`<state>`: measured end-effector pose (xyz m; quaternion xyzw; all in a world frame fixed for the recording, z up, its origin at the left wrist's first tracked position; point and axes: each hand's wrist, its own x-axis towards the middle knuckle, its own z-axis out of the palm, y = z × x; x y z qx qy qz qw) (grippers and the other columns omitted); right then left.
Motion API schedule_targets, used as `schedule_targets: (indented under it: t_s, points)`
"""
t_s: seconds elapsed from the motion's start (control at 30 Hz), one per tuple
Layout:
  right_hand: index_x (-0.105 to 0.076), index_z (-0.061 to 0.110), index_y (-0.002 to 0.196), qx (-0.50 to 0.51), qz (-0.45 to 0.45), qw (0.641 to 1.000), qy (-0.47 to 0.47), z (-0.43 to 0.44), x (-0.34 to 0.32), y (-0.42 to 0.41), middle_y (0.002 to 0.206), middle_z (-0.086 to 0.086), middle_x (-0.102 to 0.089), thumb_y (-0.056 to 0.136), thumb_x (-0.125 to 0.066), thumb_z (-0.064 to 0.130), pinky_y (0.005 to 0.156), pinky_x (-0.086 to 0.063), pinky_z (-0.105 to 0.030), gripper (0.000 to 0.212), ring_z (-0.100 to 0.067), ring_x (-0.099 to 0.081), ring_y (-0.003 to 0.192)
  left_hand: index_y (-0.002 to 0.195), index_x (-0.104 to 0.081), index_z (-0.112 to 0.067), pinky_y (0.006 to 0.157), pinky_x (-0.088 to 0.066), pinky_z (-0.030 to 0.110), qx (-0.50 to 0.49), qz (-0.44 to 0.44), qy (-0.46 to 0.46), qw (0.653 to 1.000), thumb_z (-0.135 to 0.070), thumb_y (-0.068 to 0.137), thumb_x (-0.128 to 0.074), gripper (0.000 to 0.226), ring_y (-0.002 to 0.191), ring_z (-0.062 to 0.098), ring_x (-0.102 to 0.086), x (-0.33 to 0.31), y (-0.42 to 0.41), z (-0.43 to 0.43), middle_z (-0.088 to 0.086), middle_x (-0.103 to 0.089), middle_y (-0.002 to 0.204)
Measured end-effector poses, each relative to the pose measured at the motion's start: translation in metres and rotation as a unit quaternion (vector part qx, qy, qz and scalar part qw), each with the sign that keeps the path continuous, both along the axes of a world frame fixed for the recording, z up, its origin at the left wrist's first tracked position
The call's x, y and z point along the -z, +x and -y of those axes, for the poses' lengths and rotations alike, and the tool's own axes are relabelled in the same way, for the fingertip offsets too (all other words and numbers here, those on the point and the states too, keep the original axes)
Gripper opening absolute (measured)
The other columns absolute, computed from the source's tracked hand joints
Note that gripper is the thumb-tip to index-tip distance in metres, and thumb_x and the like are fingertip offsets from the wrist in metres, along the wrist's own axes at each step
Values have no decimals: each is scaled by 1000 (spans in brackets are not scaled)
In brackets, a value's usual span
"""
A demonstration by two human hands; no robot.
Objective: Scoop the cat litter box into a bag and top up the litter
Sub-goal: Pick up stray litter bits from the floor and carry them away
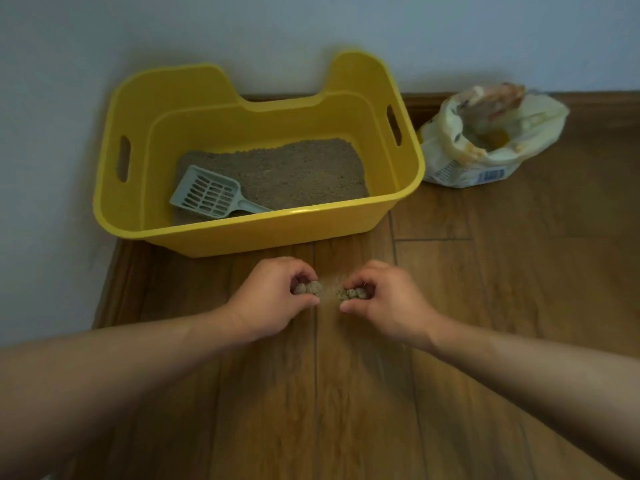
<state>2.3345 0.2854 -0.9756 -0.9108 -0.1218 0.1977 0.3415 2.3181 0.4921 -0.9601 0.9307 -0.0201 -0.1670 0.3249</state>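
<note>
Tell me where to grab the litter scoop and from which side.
Take the scoop by its thin handle, from above on the right: it lies flat on the litter, handle pointing right beside the near rim of the box.

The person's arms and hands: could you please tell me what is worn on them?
Nothing worn shows. No sleeves reach into view, and the left hand and right hand carry no gloves, rings, watch or bracelet. The fingers are bare as well.
</note>
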Motion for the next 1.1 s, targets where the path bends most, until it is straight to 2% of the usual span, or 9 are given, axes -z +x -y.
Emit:
schedule_targets:
  t_s: [0.13,0.33,0.4,0.5,0.63,0.73,0.87,1.0,1.1]
  points:
    - [-74,19,106,31,23,999,7,15,-17,0,91,14,-54,75,-84,29,75,-38,-13,34,-5,-54,85,106,-69,-31,79,-54,21,15,14,2,1000,-33,78,-80,30,87,-2,-58,-20,4,15,-19,-62,95]
    - [-76,16,96,76,54,996,13,38,-78,-6,81,13,-53,71,-88,26,72,-39,-22,30,-8,-52,76,110,-68,-30,79,-56,24,16,25,1,1000,-34,78,-79,34,89,1,-58,-83,-4,30,-16,-63,98]
    - [-76,17,96,98,52,994,13,46,-108,-8,84,10,-55,72,-87,28,73,-39,-23,29,-8,-52,76,109,-67,-29,77,-54,22,-8,23,-10,1000,-34,78,-79,33,87,0,-59,-115,-4,37,-16,-64,97]
    - [-76,17,98,129,56,990,21,59,-164,-14,88,7,-60,74,-86,29,73,-41,-22,29,-5,-53,75,103,-67,-31,71,-53,20,-80,23,-56,995,-31,78,-80,29,83,2,-61,-171,-3,52,-16,-65,92]
    - [-76,16,97,164,70,983,34,74,-251,-27,92,3,-64,74,-85,28,79,-46,-23,28,-9,-58,84,103,-68,-30,68,-52,20,-113,32,-64,991,-30,79,-80,26,80,3,-60,-255,-5,75,-16,-64,91]
    - [-77,17,95,173,85,980,42,87,-319,-33,90,5,-64,74,-85,28,76,-44,-19,25,-9,-59,82,104,-69,-27,69,-52,18,-98,46,-63,992,-28,80,-79,26,80,3,-60,-321,-8,93,-14,-65,91]
    - [-76,16,101,155,97,983,29,110,-411,-37,93,6,-62,77,-84,28,75,-46,-12,27,-7,-59,83,104,-71,-24,67,-44,9,-83,79,-57,992,-28,78,-81,28,81,0,-60,-409,-7,109,-12,-66,91]
    - [-76,15,103,150,106,983,20,131,-495,-37,96,5,-63,79,-83,27,77,-52,-19,28,-9,-61,83,102,-72,-22,73,-52,16,-62,114,-61,990,-27,77,-82,28,82,4,-63,-494,-3,121,-10,-68,93]
    - [-76,15,100,168,110,979,24,147,-552,-36,94,5,-63,77,-84,25,75,-49,-15,26,-9,-61,82,98,-72,-23,71,-49,15,-41,124,-61,990,-24,76,-84,25,80,3,-62,-554,-1,131,-11,-67,89]
